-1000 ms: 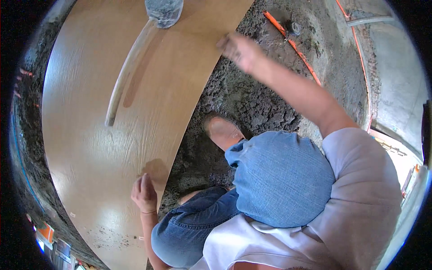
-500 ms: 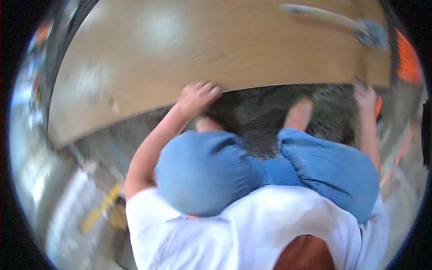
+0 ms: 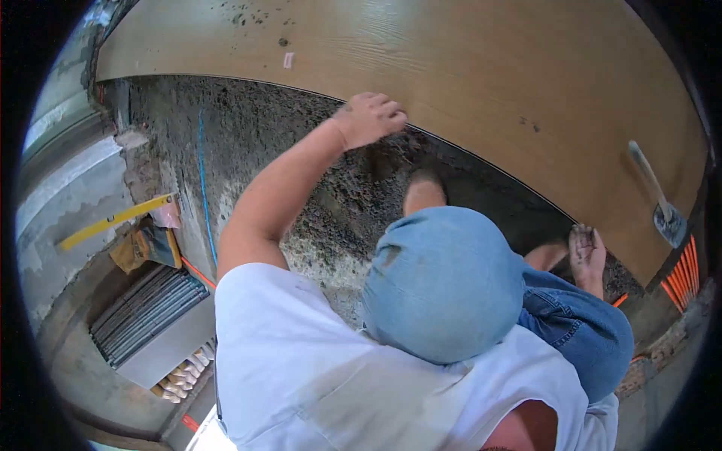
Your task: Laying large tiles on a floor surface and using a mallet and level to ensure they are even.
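Note:
A large brown wooden board (image 3: 481,90) lies across the far side, over rough dark mortar. My left hand (image 3: 374,118) is at its near edge, back of the hand up, fingers bent over the rim. Farther right along the same edge is my right hand (image 3: 587,254), palm up and smeared with grey, fingers outstretched with their tips at the rim. On the right part of the board rests a trowel-like tool (image 3: 668,222) with a pale handle and a mortar-covered head. My bent knee in blue jeans (image 3: 444,286) stands between my arms.
Wet mortar (image 3: 331,195) covers the ground beneath me, with a blue string (image 3: 201,165) across it at left. A yellow spirit level (image 3: 116,219) and a box of grey strips (image 3: 154,312) sit at left. Orange conduits (image 3: 684,272) rise at the right.
The view has swung left, bringing the level and the strips into sight. My right hand has turned palm up at the board's edge. My left hand stays on the edge.

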The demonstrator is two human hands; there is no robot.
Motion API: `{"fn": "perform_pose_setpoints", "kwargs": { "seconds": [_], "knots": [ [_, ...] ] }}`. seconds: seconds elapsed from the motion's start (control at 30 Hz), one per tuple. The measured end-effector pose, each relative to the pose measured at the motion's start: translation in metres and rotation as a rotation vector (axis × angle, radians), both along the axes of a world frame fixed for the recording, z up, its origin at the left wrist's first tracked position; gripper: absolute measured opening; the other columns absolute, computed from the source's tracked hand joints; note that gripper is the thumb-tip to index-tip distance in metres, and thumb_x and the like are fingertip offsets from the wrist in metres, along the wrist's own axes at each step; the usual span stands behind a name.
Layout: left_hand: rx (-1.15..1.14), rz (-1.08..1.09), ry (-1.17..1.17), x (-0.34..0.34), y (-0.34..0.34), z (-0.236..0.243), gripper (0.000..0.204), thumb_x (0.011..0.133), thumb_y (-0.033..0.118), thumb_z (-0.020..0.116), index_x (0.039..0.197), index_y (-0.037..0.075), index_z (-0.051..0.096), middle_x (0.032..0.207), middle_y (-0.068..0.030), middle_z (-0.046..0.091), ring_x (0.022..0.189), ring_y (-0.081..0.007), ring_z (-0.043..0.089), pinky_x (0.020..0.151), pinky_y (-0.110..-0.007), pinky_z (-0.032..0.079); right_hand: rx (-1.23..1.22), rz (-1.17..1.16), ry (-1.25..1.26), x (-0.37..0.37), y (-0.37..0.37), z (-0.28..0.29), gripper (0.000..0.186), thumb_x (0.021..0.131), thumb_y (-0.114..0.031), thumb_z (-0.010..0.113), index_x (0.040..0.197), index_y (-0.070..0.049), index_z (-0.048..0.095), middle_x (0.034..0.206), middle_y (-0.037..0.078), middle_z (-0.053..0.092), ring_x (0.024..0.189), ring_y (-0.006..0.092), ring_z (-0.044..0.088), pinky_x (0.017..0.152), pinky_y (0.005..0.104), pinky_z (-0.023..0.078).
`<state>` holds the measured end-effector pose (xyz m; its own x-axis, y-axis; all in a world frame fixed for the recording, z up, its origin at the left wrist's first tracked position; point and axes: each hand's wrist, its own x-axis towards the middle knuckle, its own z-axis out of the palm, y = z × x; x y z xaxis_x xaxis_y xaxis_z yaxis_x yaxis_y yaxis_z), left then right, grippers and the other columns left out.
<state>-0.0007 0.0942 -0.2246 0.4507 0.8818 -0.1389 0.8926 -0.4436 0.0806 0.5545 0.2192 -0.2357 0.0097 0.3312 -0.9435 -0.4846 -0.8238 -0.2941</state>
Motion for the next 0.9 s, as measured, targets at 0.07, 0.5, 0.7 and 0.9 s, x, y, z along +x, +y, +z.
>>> {"fn": "perform_pose_setpoints", "kwargs": {
  "seconds": [0.07, 0.5, 0.7, 0.9],
  "knots": [
    [0.027, 0.048, 0.067, -0.046, -0.015, -0.003, 0.016, 0.077, 0.022, 0.05, 0.091, 0.018, 0.055, 0.089, 0.0006, 0.057, 0.086, -0.0179, 0.058, 0.07, -0.031, 0.049, -0.036, 0.097, -0.067, -0.038, 0.002, 0.021, 0.018, 0.091, -0.021, 0.052, 0.089, -0.005, 0.059, 0.094, 0.013, 0.065, 0.095, 0.0277, 0.061, 0.09, 0.041, 0.049],
    [-0.065, 0.428, 0.388, -0.222, -0.074, 0.007, 0.014, 0.081, 0.018, 0.054, 0.095, 0.018, 0.054, 0.093, -0.0013, 0.055, 0.097, -0.0206, 0.052, 0.079, -0.034, 0.046, 0.012, 1.376, -0.244, -0.129, 0.039, 0.069, 0.029, 0.088, -0.031, 0.054, 0.092, -0.002, 0.056, 0.075, 0.01, 0.062, 0.063, 0.0171, 0.059, 0.06, 0.0293, 0.048],
    [0.13, 0.797, 0.607, -0.236, -0.094, 0.014, 0.038, 0.082, 0.013, 0.056, 0.119, 0.019, 0.05, 0.124, -0.0058, 0.048, 0.118, -0.0251, 0.043, 0.089, -0.039, 0.041, 0.308, 1.568, -0.392, -0.11, 0.043, 0.053, 0.027, 0.088, -0.031, 0.053, 0.078, -0.006, 0.056, 0.062, 0.001, 0.053, 0.051, 0.0097, 0.048, 0.045, 0.0228, 0.035],
    [0.26, 0.945, 0.055, -0.137, -0.109, 0.038, 0.04, 0.077, 0.017, 0.064, 0.114, 0.008, 0.054, 0.108, -0.0125, 0.059, 0.1, -0.0315, 0.056, 0.085, -0.042, 0.045, 0.301, 1.221, -0.517, -0.067, 0.065, 0.074, 0.026, 0.086, -0.03, 0.056, 0.086, -0.004, 0.059, 0.062, -0.001, 0.048, 0.058, 0.0097, 0.049, 0.046, 0.0247, 0.037]
  ]
}}
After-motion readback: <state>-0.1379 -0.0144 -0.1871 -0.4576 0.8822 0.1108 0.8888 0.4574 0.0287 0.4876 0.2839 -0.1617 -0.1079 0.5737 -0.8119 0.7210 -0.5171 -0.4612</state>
